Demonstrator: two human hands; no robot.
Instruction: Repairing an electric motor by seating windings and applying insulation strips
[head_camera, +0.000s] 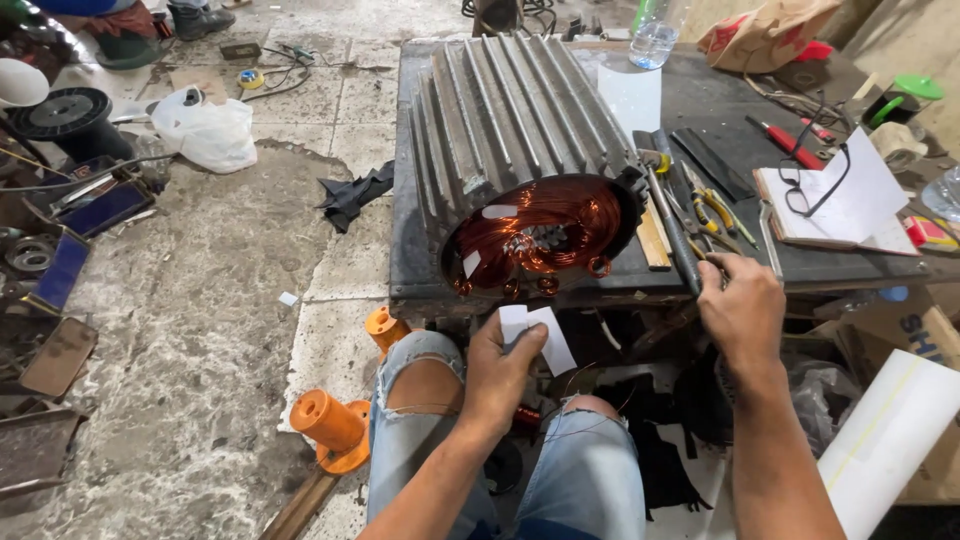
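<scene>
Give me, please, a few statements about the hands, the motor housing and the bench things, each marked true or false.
1. The left hand holds small white paper pieces. True.
2. The right hand rests on the copper windings. False: it is at the bench edge, on the handle of a hammer beside the finned motor housing.
3. The housing's open end faces the person. True.
4. A pair of eyeglasses lies on the floor. False: it lies on a notebook on the bench.
5. A clear plastic bottle stands behind the housing. True.
</scene>
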